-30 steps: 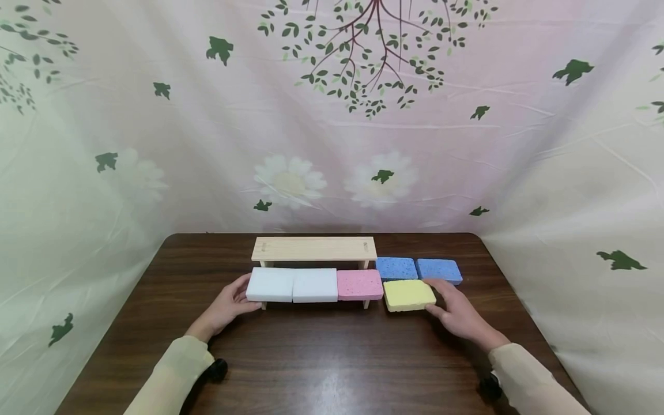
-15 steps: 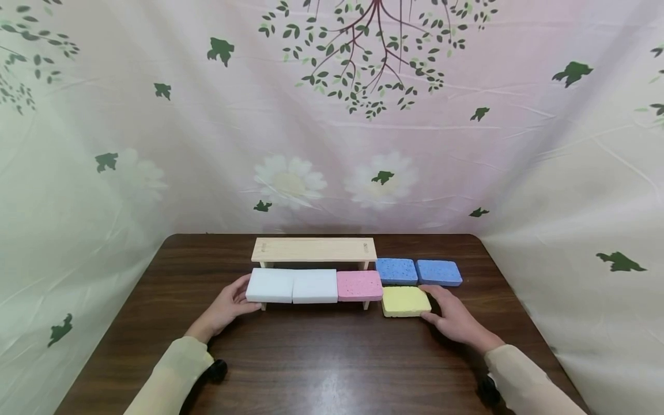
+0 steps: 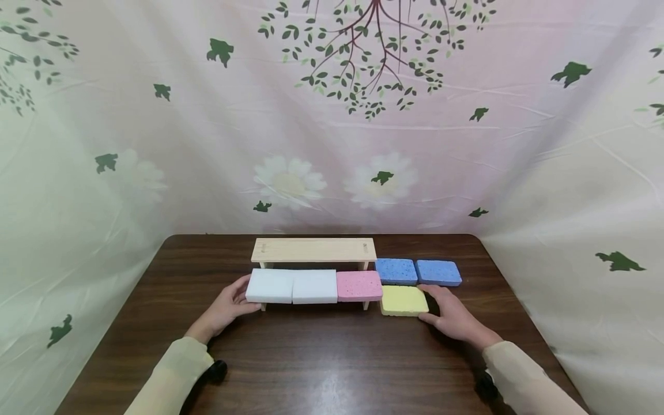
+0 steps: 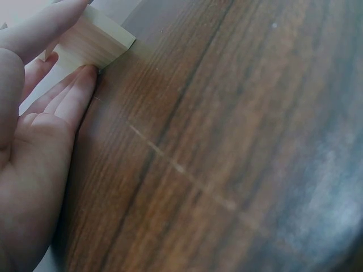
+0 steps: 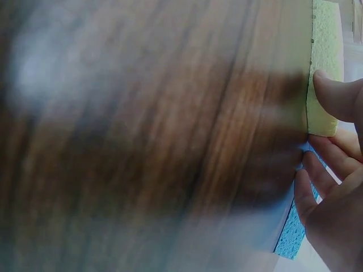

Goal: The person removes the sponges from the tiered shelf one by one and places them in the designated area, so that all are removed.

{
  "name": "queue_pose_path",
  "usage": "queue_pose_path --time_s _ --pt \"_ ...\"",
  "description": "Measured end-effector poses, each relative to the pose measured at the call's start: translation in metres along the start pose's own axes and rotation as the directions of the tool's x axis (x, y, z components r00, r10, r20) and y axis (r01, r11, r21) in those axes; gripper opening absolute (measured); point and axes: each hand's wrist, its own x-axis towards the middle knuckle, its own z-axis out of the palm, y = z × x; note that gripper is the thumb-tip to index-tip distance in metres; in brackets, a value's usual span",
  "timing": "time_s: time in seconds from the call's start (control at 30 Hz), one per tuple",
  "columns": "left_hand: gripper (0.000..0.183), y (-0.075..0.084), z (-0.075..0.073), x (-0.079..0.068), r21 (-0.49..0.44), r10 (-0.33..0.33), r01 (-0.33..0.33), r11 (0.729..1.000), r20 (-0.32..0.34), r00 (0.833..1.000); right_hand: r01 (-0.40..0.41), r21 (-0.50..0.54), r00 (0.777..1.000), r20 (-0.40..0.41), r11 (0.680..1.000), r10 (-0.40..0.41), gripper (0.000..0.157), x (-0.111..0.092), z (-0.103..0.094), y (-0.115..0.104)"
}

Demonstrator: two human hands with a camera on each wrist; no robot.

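In the head view, two white sponges (image 3: 269,285) (image 3: 314,286) and a pink sponge (image 3: 359,285) lie in a row on a low wooden stand, whose short leg (image 3: 366,305) shows beneath. My left hand (image 3: 226,308) rests at the row's left end, fingers mostly straight. In the left wrist view its fingertips touch or nearly touch the stand's wooden end (image 4: 99,42). My right hand (image 3: 455,311) pinches the right end of a yellow sponge (image 3: 403,300), thumb at its front edge. That sponge lies low at the table, just right of the pink one.
Two blue sponges (image 3: 396,271) (image 3: 438,272) lie side by side behind the yellow one. A pale wooden shelf board (image 3: 313,249) stands behind the row. Brown wood-grain table (image 3: 321,357) stretches in front, with patterned cloth (image 3: 332,144) hanging around its back and sides.
My right hand has brought the yellow sponge slightly left and toward me, straightening it, so more of the blue sponges shows. My left hand has stayed in place.
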Motion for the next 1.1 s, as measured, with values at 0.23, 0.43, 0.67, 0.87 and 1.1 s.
queue_pose_path --time_s 0.23,0.43,0.67,0.87,1.1 --pt "0.096 0.0016 0.0001 0.0002 0.000 -0.006 0.006 1.000 -0.006 1.000 -0.012 -0.003 1.000 0.015 1.000 0.012 0.066 0.0017 -0.0017 -0.0010" --pt "0.096 0.0017 0.0000 0.0009 -0.006 -0.007 0.007 1.000 -0.005 1.000 -0.017 -0.004 1.000 0.017 1.000 0.017 0.066 0.0033 -0.0014 0.0000" --pt "0.097 0.0021 0.0010 0.0002 -0.012 -0.002 0.002 1.000 0.000 1.000 -0.007 0.000 1.000 0.018 1.000 0.007 0.066 0.0043 -0.0007 0.0014" --pt "0.096 0.0027 0.0005 0.0007 -0.014 -0.004 0.004 1.000 0.001 1.000 -0.001 0.002 1.000 0.014 1.000 0.001 0.066 0.0051 -0.0009 0.0011" --pt "0.095 0.0019 0.0000 -0.0001 0.001 -0.008 0.008 1.000 -0.002 1.000 -0.012 0.002 1.000 0.028 1.000 0.012 0.068 0.0050 -0.0012 0.0007"
